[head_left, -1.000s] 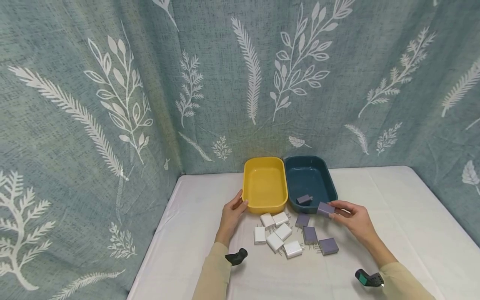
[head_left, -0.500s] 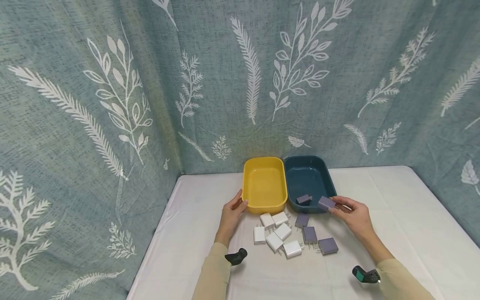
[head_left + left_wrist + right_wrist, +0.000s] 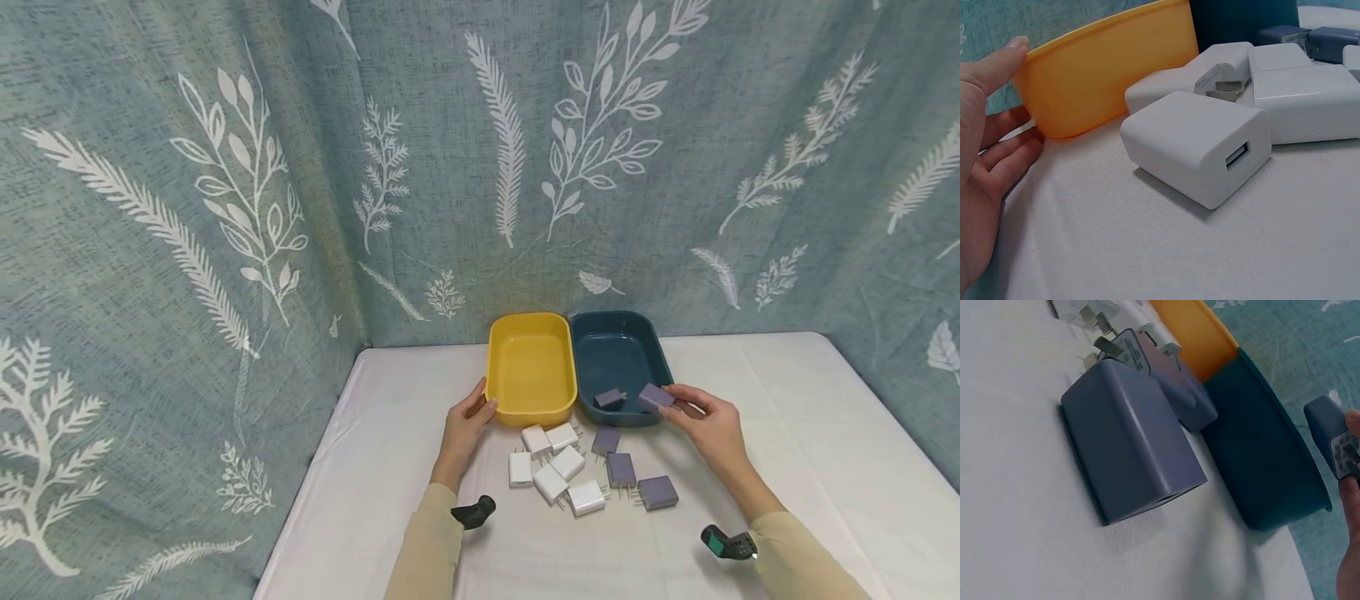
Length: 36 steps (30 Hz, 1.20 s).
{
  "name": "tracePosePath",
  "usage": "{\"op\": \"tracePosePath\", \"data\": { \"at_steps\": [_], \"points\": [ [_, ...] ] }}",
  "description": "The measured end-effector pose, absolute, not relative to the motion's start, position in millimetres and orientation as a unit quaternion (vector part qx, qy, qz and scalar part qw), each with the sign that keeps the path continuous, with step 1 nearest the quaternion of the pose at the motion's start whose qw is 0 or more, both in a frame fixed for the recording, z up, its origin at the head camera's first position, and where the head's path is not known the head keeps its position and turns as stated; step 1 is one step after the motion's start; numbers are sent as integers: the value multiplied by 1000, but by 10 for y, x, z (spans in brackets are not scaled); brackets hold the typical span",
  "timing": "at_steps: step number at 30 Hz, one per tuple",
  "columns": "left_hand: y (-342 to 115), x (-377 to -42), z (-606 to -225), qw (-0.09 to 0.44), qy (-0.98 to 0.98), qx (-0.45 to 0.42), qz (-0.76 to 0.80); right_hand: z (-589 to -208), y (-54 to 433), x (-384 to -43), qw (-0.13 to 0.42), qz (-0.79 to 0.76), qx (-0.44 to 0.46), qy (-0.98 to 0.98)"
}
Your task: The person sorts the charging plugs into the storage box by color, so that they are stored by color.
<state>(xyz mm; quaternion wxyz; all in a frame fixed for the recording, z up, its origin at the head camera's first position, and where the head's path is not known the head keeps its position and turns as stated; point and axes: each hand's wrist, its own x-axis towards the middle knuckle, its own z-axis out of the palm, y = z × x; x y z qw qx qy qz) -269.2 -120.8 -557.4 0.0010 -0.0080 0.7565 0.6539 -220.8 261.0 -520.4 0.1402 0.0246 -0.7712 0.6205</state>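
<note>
With thumb and fingertips my right hand (image 3: 711, 423) pinches a purple USB wall charger (image 3: 656, 397), which hangs above the front right corner of the dark blue tray (image 3: 613, 357). Another purple charger (image 3: 609, 398) lies inside that tray. My left hand (image 3: 459, 433) touches the front left corner of the yellow tray (image 3: 531, 371). In the left wrist view its thumb (image 3: 1005, 61) rests at the rim and the other fingers lie against the outer wall, loosely bent. Between the hands lie several white chargers (image 3: 551, 482) and three purple chargers (image 3: 657, 492).
The two trays stand side by side at the back of the white-covered table (image 3: 375, 467). Behind them hangs a patterned teal curtain (image 3: 450, 167). A black wrist camera mount (image 3: 474, 512) sits on the left sleeve, and a similar mount (image 3: 727, 543) on the right.
My right hand has moved slightly up and back with the purple charger, from the front right edge of the blue tray to just over it. My left hand stays at the yellow tray.
</note>
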Motion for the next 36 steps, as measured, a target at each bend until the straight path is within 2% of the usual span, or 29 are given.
{"op": "tracePosePath", "data": {
  "at_steps": [36],
  "points": [
    [-1203,-2695,-5576,-4,762,-7,648,-5213,2547,-2365,177,614,21,-769]
  ]
}}
